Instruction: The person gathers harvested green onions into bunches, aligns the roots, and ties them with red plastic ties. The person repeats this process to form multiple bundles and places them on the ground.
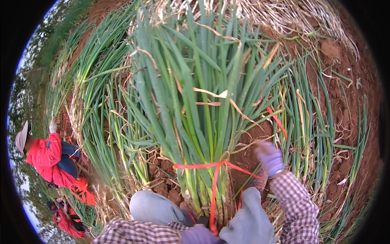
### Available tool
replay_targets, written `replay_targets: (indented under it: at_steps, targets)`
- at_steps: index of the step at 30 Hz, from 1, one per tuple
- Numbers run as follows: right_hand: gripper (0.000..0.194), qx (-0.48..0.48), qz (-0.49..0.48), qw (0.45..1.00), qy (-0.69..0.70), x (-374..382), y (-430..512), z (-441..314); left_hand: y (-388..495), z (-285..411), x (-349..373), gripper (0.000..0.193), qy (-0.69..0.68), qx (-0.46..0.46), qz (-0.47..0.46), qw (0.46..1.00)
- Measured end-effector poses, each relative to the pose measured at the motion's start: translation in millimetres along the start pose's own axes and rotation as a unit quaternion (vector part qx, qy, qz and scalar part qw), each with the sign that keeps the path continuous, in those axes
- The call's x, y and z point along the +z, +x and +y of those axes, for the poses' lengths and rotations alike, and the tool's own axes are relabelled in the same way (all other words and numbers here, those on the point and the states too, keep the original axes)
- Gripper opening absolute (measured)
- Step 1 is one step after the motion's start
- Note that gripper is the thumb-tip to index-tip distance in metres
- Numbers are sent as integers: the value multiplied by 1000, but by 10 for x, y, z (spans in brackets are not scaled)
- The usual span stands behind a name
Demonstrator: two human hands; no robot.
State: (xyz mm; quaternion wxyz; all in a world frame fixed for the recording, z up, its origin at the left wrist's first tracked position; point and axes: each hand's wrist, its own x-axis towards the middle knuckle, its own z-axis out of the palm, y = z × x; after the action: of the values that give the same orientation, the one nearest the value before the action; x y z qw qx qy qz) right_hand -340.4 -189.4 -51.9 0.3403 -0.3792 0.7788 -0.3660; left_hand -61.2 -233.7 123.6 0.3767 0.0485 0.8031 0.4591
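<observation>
A large bundle of green onions (204,122) stands between my knees, leaves fanned away from me and white stems toward me. Around its stems runs a red plastic strap (198,166), crossed near the bundle's right side. One strap length comes down to my left hand (199,235), in a purple glove at the bottom edge, which grips it. My right hand (269,157), also purple-gloved and motion-blurred, is right of the bundle above the other strap length. Whether its fingers hold anything is unclear. A shoe lies partly hidden below that hand.
More green onions (103,70) lie in rows on brown soil (338,113) at both sides. Pale, dry-looking stalks (274,15) are heaped at the far side. At left, a person in a red jacket (50,158) crouches near red straps (82,190); another person (67,221) is below.
</observation>
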Motion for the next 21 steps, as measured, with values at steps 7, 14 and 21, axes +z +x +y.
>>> replay_targets:
  at_steps: [7,14,21]
  targets:
    - [39,96,-259,914,-299,871,180,-183,-69,-64,-388,15,-4,26,88,996]
    - [37,-63,-359,843,-396,-78,-65,-723,-433,-448,-426,32,-131,32,77,988]
    - [44,117,-418,837,-333,-572,-691,-1248,-1001,-1233,-676,40,-507,-3,452,734]
